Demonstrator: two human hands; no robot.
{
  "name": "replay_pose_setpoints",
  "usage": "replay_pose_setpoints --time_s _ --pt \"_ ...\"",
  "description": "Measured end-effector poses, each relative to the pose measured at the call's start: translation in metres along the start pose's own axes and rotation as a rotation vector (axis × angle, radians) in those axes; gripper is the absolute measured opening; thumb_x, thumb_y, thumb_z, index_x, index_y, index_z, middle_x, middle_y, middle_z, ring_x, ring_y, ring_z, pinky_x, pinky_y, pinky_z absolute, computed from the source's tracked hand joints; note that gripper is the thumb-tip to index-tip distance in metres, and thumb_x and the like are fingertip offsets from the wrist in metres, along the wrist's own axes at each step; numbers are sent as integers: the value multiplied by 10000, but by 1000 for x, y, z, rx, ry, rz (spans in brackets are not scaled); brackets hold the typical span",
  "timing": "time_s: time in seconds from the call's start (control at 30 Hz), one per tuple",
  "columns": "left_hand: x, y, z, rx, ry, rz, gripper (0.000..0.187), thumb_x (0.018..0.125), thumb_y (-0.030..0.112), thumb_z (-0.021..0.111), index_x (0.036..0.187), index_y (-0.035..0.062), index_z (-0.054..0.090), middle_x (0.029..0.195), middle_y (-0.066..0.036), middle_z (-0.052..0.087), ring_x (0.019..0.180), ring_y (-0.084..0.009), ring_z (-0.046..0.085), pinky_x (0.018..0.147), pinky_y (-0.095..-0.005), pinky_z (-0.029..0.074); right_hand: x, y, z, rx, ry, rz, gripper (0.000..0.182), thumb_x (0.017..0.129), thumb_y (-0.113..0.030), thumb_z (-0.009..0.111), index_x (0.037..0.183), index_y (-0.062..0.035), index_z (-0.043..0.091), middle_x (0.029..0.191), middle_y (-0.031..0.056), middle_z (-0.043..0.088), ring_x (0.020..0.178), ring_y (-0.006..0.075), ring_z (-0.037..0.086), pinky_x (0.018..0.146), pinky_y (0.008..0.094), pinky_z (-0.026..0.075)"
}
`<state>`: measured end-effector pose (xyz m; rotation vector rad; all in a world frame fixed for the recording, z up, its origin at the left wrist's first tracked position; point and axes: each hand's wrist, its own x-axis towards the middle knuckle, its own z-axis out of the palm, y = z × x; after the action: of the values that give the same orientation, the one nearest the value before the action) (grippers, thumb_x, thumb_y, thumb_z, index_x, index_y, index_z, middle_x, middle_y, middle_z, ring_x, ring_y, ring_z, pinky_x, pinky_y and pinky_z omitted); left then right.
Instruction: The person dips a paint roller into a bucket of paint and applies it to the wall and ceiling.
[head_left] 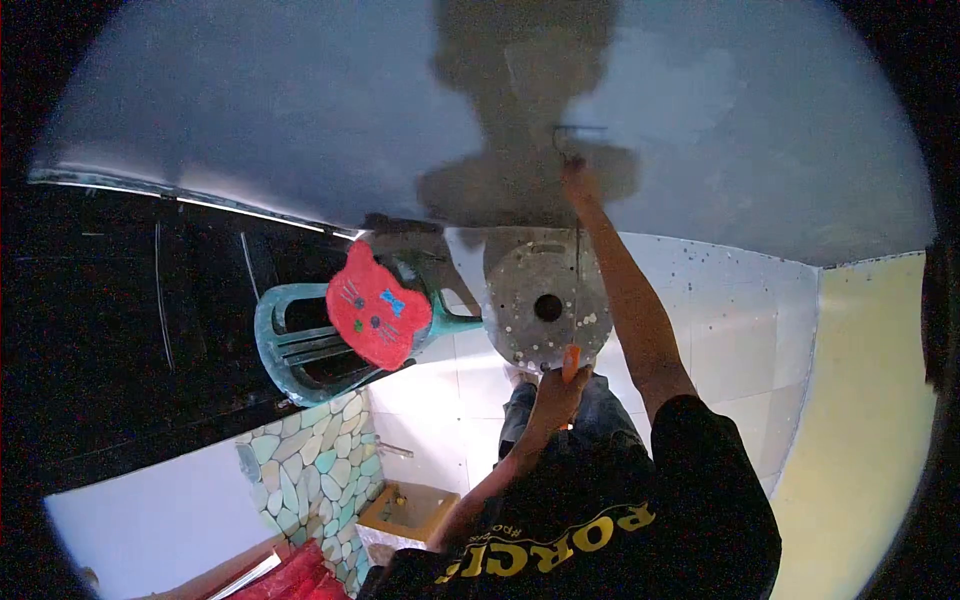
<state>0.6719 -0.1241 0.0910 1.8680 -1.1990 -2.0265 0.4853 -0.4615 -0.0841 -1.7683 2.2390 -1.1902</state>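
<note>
My right hand [575,176], arm stretched far forward, is closed round the upper part of a thin pole near the grey painted wall [700,110]. Just beyond that hand, a bent wire frame like that of a paint roller [556,138] shows against the wall. Lower down, close to my body, my left hand [560,392] grips the orange handle [571,362] at the pole's near end. Between the two hands, the pole crosses in front of a round, paint-spattered grey disc [515,300] with a dark hole in its middle.
A green plastic chair [275,345] carries a red cat-shaped mat [365,300] on the left. Light tiles [720,310] lie around the disc. Below left are a pebble-patterned surface [300,465], a wooden-edged box [420,525] and red cloth [310,575]. A yellow wall [860,400] bounds the right.
</note>
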Motion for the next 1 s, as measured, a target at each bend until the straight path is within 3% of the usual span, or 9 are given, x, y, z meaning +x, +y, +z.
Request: replay_pose_setpoints --time_s 0.07,0.33,0.43,0.63,0.7,0.73,0.8,0.93,1.0 --pt "17 -22 5 206 73 393 376 913 321 569 717 0 566 468 -83 471 410 -181 522 412 -380 378 8 -15 -22 59 -35 119 420 931 -375 453 970 14 608 844 274 635 802 460 617 683 530 477" --pt "-28 21 10 176 73 224 438 909 373 581 692 -7 563 466 -103 450 484 -205 553 484 -402 422 52 -83 -135 315 -61 333 263 922 -228 485 941 7 602 867 246 632 825 429 620 692 468 481" --pt "-36 31 16 301 226 534 441 911 372 584 695 -10 545 479 -89 457 485 -203 552 482 -393 433 69 -110 -180 306 129 -37 220 913 -169 468 937 4 601 861 237 628 836 414 611 718 430 473" --pt "-38 56 25 144 11 -69 405 901 342 620 723 -18 569 517 -100 502 521 -189 570 486 -366 423 62 -87 -152 175 101 -84 231 941 -166 444 990 10 585 928 230 622 850 348 612 760 394 461" --pt "11 -21 38 244 237 724 365 898 332 628 746 2 602 513 -103 515 520 -185 570 498 -358 439 52 -75 -130 541 131 192 301 928 -272 481 996 1 587 777 256 597 720 391 621 608 502 470" --pt "12 -18 39 246 235 731 365 898 332 628 746 2 602 513 -103 515 520 -185 570 498 -358 439 42 -69 -125 540 138 189 301 928 -272 481 996 1 587 777 256 597 720 391 621 608 502 470" --pt "13 -10 38 212 196 246 483 879 459 601 721 2 607 534 -143 549 482 -262 571 493 -430 436 17 -48 -116 522 -28 303 367 918 -360 519 986 -7 597 770 208 633 646 339 618 583 469 475" --pt "52 -52 38 283 280 692 449 872 436 625 719 14 605 573 -174 564 480 -289 568 466 -434 424 6 -7 -73 324 -512 372 408 957 -191 383 1312 -5 459 1302 183 516 1179 302 513 922 425 448" --pt "38 -21 39 183 96 -125 355 894 369 614 823 23 642 671 -187 603 559 -304 597 475 -443 427 7 -5 -68 145 -516 388 463 949 -189 401 1385 -36 377 1440 165 374 1293 271 413 955 416 443"
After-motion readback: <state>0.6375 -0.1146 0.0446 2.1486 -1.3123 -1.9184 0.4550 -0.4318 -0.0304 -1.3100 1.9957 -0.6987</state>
